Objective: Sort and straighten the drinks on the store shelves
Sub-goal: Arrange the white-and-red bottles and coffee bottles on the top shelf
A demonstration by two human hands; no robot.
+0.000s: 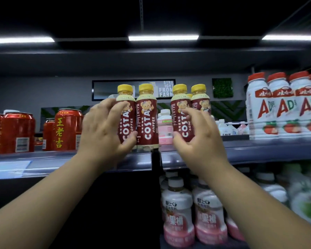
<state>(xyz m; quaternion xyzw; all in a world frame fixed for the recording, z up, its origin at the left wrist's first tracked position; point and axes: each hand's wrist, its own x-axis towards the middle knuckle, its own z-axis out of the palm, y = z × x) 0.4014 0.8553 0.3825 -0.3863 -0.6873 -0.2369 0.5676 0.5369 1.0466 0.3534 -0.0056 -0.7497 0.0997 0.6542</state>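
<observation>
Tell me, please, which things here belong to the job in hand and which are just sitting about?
In hand:
- left hand gripping the leftmost Costa bottle
- right hand curled round the third Costa bottle
- other Costas in the row

Sitting about:
- red cans
- AD bottles
- pink bottles on the shelf below
- sign behind

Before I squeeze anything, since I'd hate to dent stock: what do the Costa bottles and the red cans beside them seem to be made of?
Costa bottles: likely plastic, see-through at the neck above a glossy printed sleeve; their yellow caps look plastic too. Red cans: probably thin metal, judging by the shiny top rim and glossy printed sides.
</observation>
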